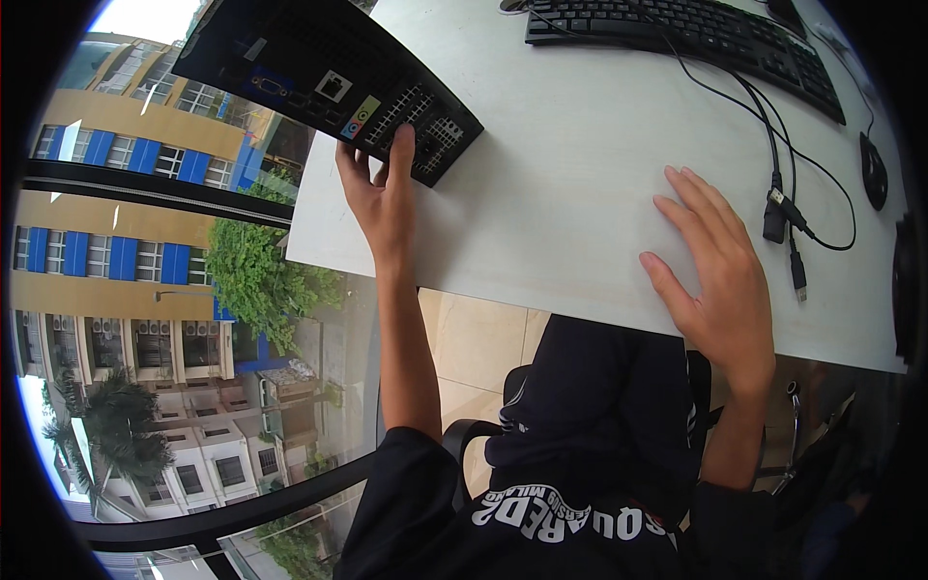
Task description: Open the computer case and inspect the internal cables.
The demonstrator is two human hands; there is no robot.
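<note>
A black desktop computer tower [319, 82] is at the far left of the white table [561, 193], its back panel with ports and vents turned toward me. My left hand [382, 188] grips its near lower edge, the thumb on the vented panel and the other fingers curled against the side, partly hidden. On the right, my right hand [715, 271] is open, palm down at the table's near edge, fingers stretched out and holding nothing. Just beyond it lie black cables, with a power connector [773, 222] and a USB plug [798, 278] at their ends.
A black keyboard [686, 37] lies along the far side, cables crossing it. A black mouse [873, 172] sits at the right. Left of the table is a large window [145, 251] with buildings and trees outside. Below the table edge show my legs and a black chair [474, 435].
</note>
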